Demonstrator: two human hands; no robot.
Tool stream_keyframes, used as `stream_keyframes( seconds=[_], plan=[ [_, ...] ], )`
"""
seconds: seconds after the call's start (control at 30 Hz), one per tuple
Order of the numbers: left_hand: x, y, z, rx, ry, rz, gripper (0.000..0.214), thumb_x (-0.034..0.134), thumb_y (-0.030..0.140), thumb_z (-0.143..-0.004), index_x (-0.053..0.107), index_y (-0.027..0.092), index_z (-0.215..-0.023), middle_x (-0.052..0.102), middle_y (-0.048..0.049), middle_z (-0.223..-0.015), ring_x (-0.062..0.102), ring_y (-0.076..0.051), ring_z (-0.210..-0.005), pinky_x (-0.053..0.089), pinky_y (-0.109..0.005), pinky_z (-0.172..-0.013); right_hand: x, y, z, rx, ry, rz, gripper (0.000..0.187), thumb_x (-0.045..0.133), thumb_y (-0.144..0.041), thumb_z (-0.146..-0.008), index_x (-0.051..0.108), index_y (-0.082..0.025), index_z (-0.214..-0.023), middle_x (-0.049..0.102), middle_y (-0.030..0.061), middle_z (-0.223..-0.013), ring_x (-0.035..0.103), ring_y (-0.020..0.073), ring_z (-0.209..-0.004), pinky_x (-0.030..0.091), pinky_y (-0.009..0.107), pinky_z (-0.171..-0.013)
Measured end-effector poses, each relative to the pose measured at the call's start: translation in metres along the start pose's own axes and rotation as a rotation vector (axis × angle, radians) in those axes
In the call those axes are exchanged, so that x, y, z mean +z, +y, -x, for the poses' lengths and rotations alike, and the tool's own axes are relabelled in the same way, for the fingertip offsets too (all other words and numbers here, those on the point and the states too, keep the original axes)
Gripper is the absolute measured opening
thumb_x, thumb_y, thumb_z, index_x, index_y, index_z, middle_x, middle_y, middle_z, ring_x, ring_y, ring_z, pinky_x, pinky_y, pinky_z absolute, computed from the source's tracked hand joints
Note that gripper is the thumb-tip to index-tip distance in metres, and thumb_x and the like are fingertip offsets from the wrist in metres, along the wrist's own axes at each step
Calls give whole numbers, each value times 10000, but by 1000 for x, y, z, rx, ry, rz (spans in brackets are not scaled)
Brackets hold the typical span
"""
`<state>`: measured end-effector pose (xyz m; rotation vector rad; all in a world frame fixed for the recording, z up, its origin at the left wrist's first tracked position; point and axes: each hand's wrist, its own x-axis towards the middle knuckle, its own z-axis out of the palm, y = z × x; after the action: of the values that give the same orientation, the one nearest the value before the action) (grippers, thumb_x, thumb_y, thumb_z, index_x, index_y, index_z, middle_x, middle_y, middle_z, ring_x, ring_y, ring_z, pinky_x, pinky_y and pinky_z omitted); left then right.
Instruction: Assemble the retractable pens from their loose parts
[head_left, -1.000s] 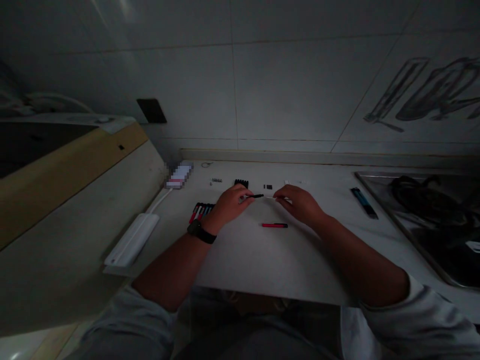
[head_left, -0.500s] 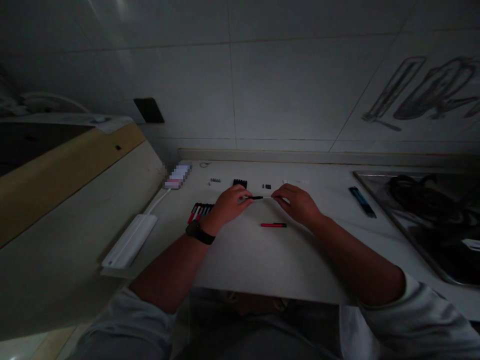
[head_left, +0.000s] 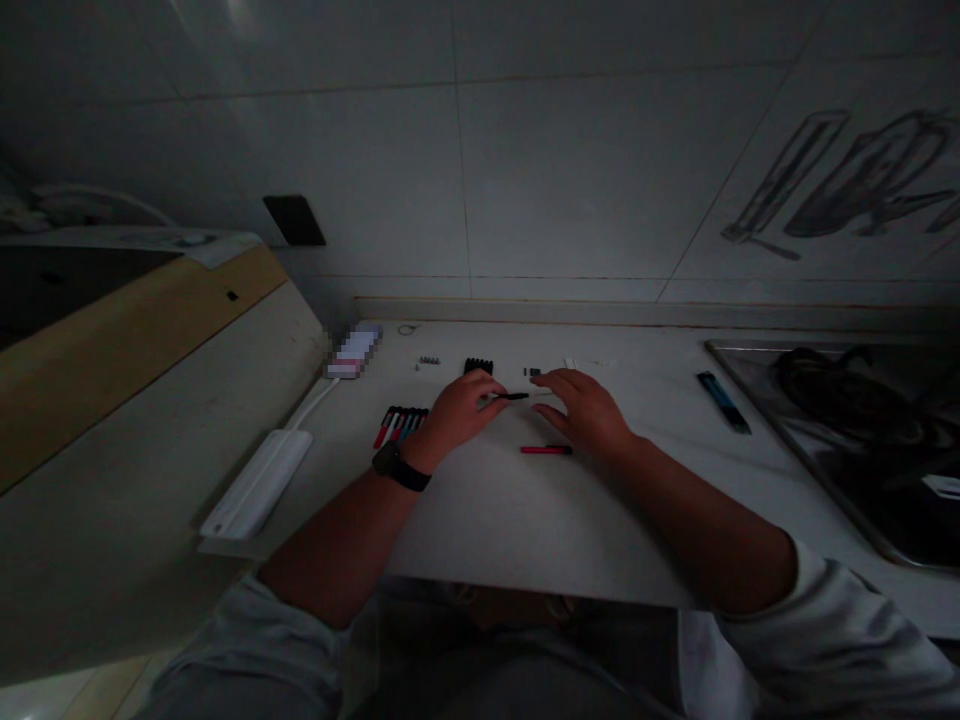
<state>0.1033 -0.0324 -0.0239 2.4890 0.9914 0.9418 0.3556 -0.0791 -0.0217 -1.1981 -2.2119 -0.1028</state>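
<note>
My left hand [head_left: 469,408], with a dark watch on its wrist, pinches a slim black pen part [head_left: 514,396] above the counter. From its right end a thin pale rod [head_left: 541,393] reaches toward my right hand [head_left: 585,408]. The right thumb and fingers are spread around that rod, not visibly gripping it. Below them lies a red pen [head_left: 546,450] with a dark end. Partly behind my left wrist is a row of red, white and blue pen bodies [head_left: 397,425]. Several black parts [head_left: 478,366] stand side by side just beyond my left hand.
Small metallic pieces [head_left: 429,360], little dark pieces [head_left: 534,372] and white bits [head_left: 570,363] lie along the back of the counter [head_left: 480,520]. A white power strip [head_left: 259,485] and a blurred-out phone [head_left: 356,350] are left. Right are a blue-black packet [head_left: 724,402] and a stove [head_left: 847,450].
My right thumb and fingers have parted from their pinch on the pale rod, and the hand has shifted slightly left. My left hand keeps its hold on the black pen part.
</note>
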Motion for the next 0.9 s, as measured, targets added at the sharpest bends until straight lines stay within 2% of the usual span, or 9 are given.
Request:
stream_keyframes(
  seconds=[0.17,0.27,0.5,0.6,0.67,0.7,0.77,0.83,0.9],
  plan=[
    [-2,-4,0,-28,42,-5,118,688,289,-971,751,218,-1041,683,-53,-1061,666,-197,-986,542,-362,-898,-13,12,-2,31,61,47,169,587,-302,-1013,693,-208,-1105,720,121,-1086,658,296,-1011,527,448,-917],
    [-1,-4,1,-9,29,0,119,688,301,-975,747,226,-1046,680,-51,-1058,665,-193,-982,545,-359,-890,-12,14,-4,-4,60,40,164,569,-297,-1027,705,-205,-1022,721,114,-1047,659,273,-967,523,425,-890],
    [-2,-2,1,3,7,7,113,683,288,-976,745,226,-1046,682,-47,-1049,667,-192,-981,546,-356,-891,-8,7,-3,-12,11,0,207,544,-327,-1044,719,-216,-1039,730,107,-1049,670,262,-972,519,417,-896],
    [-4,-3,0,-40,46,-9,124,678,293,-977,747,226,-1054,690,-51,-1065,670,-196,-992,547,-356,-899,-15,8,-3,76,65,-5,241,582,-365,-1023,689,-211,-1175,725,121,-1109,669,283,-1027,519,429,-918],
    [-5,-5,-1,-80,90,-27,122,668,289,-980,744,220,-1046,697,-52,-1065,670,-196,-996,545,-355,-906,-20,10,-4,172,93,-4,259,598,-378,-1007,680,-203,-1179,727,123,-1081,675,284,-998,522,422,-888],
    [-5,-6,-1,-98,114,-36,121,662,286,-982,741,216,-1042,699,-51,-1060,670,-194,-987,545,-352,-905,-23,11,-5,207,62,-17,232,595,-374,-1003,691,-206,-1131,731,112,-1036,681,271,-946,524,405,-849],
    [-6,-8,-1,-122,147,-46,120,656,282,-983,734,209,-1038,701,-48,-1049,668,-186,-951,546,-342,-891,-25,11,-4,210,-106,-87,175,597,-354,-992,712,-225,-1014,735,75,-943,681,229,-831,513,356,-759],
    [-5,-9,-1,-123,157,-49,123,652,283,-984,731,206,-1039,698,-44,-1037,663,-178,-914,548,-330,-867,-25,9,-2,125,-330,-173,129,652,-348,-955,727,-244,-964,737,43,-900,673,199,-770,490,319,-704],
    [-5,-10,-1,-117,155,-50,124,649,289,-985,730,208,-1034,694,-44,-1029,661,-177,-903,549,-326,-854,-21,4,1,18,-490,-212,119,737,-347,-895,740,-256,-970,737,31,-902,672,192,-773,478,304,-696]
  ],
)
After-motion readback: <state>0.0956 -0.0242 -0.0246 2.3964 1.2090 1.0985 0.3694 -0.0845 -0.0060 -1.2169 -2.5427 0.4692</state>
